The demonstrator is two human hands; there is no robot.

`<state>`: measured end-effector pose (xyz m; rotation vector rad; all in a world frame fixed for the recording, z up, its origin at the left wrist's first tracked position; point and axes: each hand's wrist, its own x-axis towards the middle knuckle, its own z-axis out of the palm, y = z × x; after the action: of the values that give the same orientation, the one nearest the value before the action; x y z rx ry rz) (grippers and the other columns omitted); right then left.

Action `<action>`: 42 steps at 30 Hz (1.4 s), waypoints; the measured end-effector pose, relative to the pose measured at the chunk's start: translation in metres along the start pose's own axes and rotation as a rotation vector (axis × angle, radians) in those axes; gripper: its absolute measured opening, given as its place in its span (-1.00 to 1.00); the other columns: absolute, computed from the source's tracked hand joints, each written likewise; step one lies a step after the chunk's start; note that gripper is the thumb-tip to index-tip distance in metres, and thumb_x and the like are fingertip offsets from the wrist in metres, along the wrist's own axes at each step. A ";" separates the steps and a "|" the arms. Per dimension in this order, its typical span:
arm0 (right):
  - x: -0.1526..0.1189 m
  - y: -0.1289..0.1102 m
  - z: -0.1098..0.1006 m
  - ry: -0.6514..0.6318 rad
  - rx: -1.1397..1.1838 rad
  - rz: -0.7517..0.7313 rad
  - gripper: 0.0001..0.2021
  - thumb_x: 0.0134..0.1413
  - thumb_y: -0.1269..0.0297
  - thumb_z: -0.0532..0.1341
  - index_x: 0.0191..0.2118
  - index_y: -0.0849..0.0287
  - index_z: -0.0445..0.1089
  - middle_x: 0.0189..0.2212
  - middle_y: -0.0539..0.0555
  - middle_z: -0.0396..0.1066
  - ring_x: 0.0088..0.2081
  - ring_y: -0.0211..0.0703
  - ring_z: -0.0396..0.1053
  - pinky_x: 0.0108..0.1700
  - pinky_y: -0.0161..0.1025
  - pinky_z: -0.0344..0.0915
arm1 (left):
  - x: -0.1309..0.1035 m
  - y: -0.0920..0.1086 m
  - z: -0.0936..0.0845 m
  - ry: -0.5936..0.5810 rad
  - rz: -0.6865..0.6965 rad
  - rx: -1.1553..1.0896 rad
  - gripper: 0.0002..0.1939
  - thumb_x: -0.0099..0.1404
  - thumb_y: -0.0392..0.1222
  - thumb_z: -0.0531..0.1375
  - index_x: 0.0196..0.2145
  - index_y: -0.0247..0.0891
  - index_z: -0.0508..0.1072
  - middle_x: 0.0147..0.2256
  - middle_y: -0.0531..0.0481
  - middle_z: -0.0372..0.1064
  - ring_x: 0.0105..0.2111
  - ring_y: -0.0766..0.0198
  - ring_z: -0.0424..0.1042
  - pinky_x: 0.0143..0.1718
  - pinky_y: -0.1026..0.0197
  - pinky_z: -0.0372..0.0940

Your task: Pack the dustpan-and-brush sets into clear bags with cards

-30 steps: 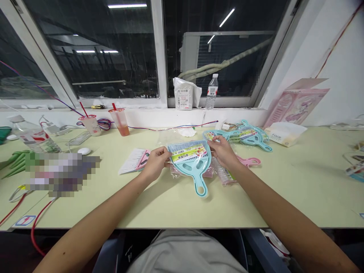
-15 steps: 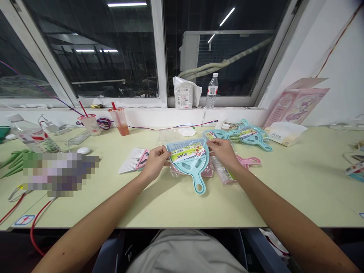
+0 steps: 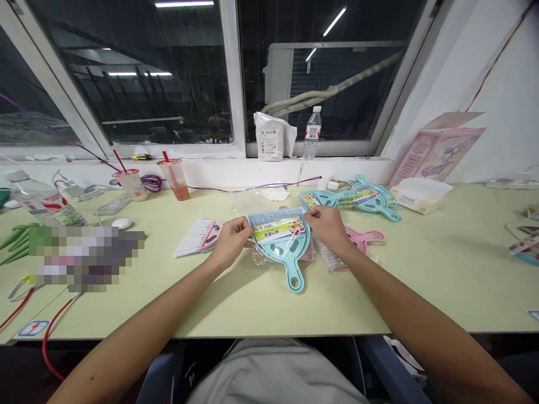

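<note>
A light-blue dustpan and brush set (image 3: 281,241) in a clear plastic bag is held up between my two hands, its looped handle pointing toward me. My left hand (image 3: 231,238) pinches the upper left edge of the bag. On the upper right edge, my right hand (image 3: 326,224) pinches it with thumb and fingers. Behind and under it lie a pink piece, mostly covered, and a bagged pink dustpan set (image 3: 364,238). Left of my left hand rests a pink brush (image 3: 200,237) with white bristles.
Several bagged blue dustpan sets (image 3: 374,199) lie at the back right beside a tissue pack (image 3: 421,196) and a pink box (image 3: 440,148). Two drink cups (image 3: 176,179) with red straws stand back left. A water bottle (image 3: 312,133) stands on the sill. Green stems (image 3: 21,241) lie far left.
The blue set has tilted a little, its handle end dropping slightly toward me. Both hands keep their pinch on the bag's edges. The camera view has shifted slightly.
</note>
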<state>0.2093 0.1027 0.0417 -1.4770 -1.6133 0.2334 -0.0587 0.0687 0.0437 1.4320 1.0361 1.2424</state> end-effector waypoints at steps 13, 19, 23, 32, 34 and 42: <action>0.004 0.007 0.004 -0.030 0.452 0.178 -0.65 0.20 -0.04 0.17 -0.36 0.13 0.48 -0.42 0.11 0.53 -0.42 0.01 0.50 -0.37 -0.09 0.48 | 0.004 -0.005 -0.003 0.059 -0.007 -0.036 -0.73 0.12 -0.18 0.27 -0.55 -0.24 0.22 -0.51 0.09 0.23 -0.45 0.33 0.32 -0.46 0.24 0.44; 0.000 0.000 -0.001 0.185 0.095 -0.372 -0.80 0.25 0.20 0.15 -0.22 0.08 0.53 -0.07 0.21 0.47 0.03 0.12 0.41 0.15 0.13 0.34 | 0.005 -0.007 -0.003 0.066 -0.009 -0.030 -0.73 0.10 -0.18 0.28 -0.56 -0.24 0.23 -0.52 0.09 0.21 -0.44 0.32 0.33 -0.46 0.26 0.43; -0.012 -0.021 0.007 0.011 -0.010 -0.639 -0.75 0.30 0.32 0.12 -0.10 0.03 0.56 0.14 0.18 0.35 0.25 0.14 0.23 0.30 0.20 0.17 | 0.003 -0.007 -0.001 0.047 -0.012 -0.021 -0.71 0.11 -0.15 0.29 -0.55 -0.24 0.23 -0.51 0.10 0.21 -0.45 0.33 0.32 -0.46 0.26 0.43; -0.009 -0.019 0.018 0.007 -0.113 -0.668 -0.76 0.23 0.44 0.13 -0.27 0.10 0.56 0.08 0.19 0.39 0.18 0.13 0.27 0.24 0.18 0.24 | 0.001 -0.004 0.000 0.006 0.008 -0.036 -0.72 0.15 -0.15 0.27 -0.53 -0.24 0.22 -0.50 0.10 0.20 -0.43 0.33 0.33 -0.44 0.25 0.44; -0.004 -0.011 0.015 0.030 -0.132 -0.640 -0.78 0.21 0.45 0.14 -0.34 0.12 0.54 0.04 0.20 0.40 0.12 0.13 0.29 0.21 0.16 0.26 | 0.001 -0.005 -0.001 0.008 0.015 -0.041 -0.72 0.15 -0.15 0.28 -0.53 -0.24 0.23 -0.49 0.10 0.21 -0.42 0.32 0.35 -0.42 0.24 0.45; 0.009 0.011 0.015 0.035 -0.028 -0.362 -0.80 0.15 0.40 0.13 -0.46 0.13 0.43 -0.05 0.20 0.46 0.06 0.09 0.34 0.20 0.10 0.21 | 0.002 -0.007 -0.004 0.011 0.038 -0.011 -0.73 0.17 -0.16 0.26 -0.53 -0.25 0.24 -0.50 0.10 0.21 -0.44 0.34 0.33 -0.42 0.23 0.46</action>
<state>0.2080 0.1194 0.0300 -1.1756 -1.8256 -0.0207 -0.0620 0.0726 0.0376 1.4440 1.0120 1.2822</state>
